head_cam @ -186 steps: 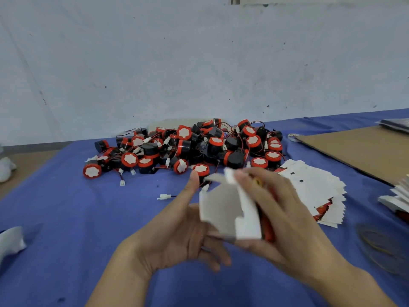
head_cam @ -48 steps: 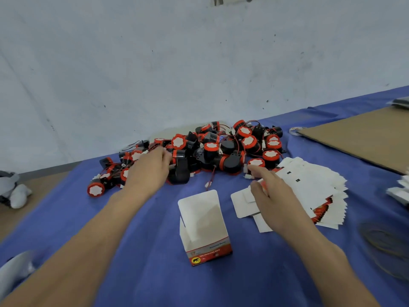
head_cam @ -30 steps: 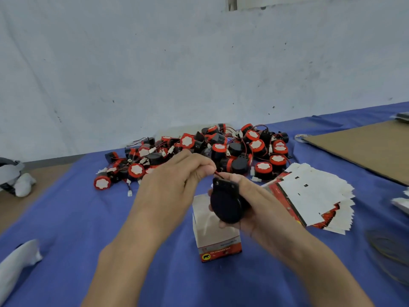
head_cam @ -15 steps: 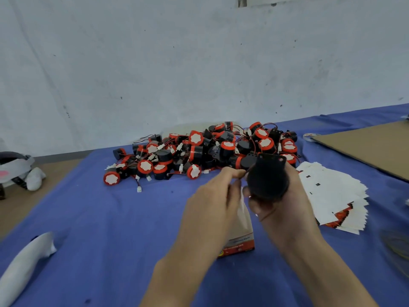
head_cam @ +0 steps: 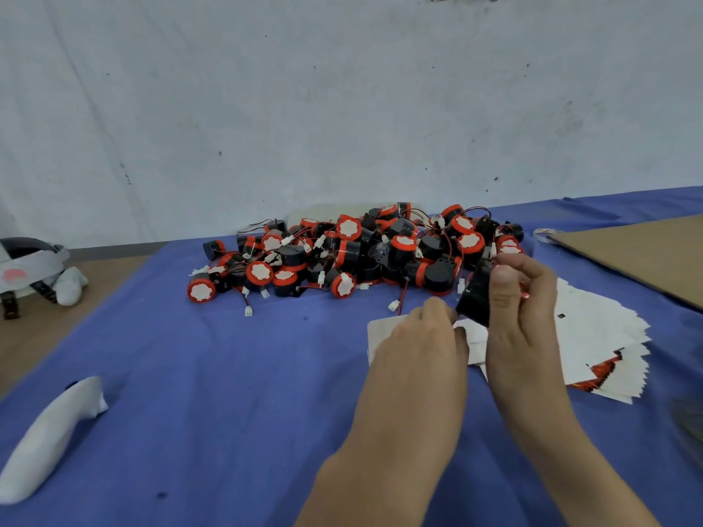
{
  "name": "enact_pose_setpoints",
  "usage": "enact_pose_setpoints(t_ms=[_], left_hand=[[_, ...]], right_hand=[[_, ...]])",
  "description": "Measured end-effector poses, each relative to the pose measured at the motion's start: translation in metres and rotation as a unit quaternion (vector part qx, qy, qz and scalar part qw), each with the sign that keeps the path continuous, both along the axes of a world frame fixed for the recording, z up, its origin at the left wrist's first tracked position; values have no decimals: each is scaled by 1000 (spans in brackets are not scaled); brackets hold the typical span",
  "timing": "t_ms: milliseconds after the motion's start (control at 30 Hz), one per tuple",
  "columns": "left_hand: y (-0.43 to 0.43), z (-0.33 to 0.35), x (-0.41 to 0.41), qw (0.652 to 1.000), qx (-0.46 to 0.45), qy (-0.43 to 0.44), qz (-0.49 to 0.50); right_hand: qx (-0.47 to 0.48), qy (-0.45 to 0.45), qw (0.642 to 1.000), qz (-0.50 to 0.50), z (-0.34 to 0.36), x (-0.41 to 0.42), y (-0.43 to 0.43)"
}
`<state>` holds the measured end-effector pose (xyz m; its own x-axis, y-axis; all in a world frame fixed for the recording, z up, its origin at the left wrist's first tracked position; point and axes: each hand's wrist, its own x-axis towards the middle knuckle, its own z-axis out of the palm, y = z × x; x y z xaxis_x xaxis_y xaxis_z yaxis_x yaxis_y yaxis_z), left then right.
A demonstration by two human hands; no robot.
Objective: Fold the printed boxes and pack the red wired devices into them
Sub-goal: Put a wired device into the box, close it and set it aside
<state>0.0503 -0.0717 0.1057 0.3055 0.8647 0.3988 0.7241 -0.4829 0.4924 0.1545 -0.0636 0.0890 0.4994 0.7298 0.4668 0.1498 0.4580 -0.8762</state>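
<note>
Closest in, both forearms reach over the blue-covered desk. The left hand lies knuckles up. Its fingers are curled forward and their tips are hidden behind the back of the hand, so I cannot tell whether they pinch a wire, a flap or nothing.

Just beyond and to its right, the right hand is lifted clear of the desk. It pinches one device between the thumb in front and the fingers bent over its top.

The device shows its black body to the camera, and only a sliver of red appears on the palm side. Its long side stands steeply, the top leaning away and slightly right, the lower end pointing down towards the left fingertips.

Behind the left hand, a white flap of the box stands up from the desk. The rest of the box is covered.

This looks like the packing step: one device is in hand and not yet inside. The next move seems to call for gathering its lead, turning the body to line up with the box mouth and lowering it in.

To the right lies a fanned stack of flat boxes. Further back is the pile of devices, with wires tangled, near the wall. A cardboard sheet lies at far right.
</note>
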Motion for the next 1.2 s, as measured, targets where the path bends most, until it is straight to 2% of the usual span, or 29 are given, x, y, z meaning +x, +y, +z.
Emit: enact_pose_setpoints(t_ms=[133, 233, 300, 400, 533, 667, 800, 933, 1200], left_hand=[[-5, 2, -2, 994, 4, -111, -23], [-8, 3, -2, 981, 9, -193, -25], [-8, 3, -1, 976, 10, -218, -16], [-5, 2, -2, 981, 23, -191, -9], [-5, 5, 0, 992, 89, -73, -49], [1, -3, 0, 990, 108, -25, -82], [6, -8, -4, 979, 135, -140, -59], [7, -13, -4, 969, 96, -214, -78], [15, -19, -11, 980, 114, -138, -88]], right_hand=[[-16, 30, 999, 8, 1, 1, 0], [10, 55, 998, -3, 3, -2, 0], [34, 51, 998, -4, 4, -9, -2], [62, 73, 995, 37, -1, -17, -3], [23, 110, 993, 48, -5, -14, -2], [-15, 145, 988, 53, -6, -6, -4], [6, 241, 960, 143, -7, -5, -4], [17, 255, 945, 203, -7, -1, -4], [7, 145, 975, 168, -10, 9, -3]])
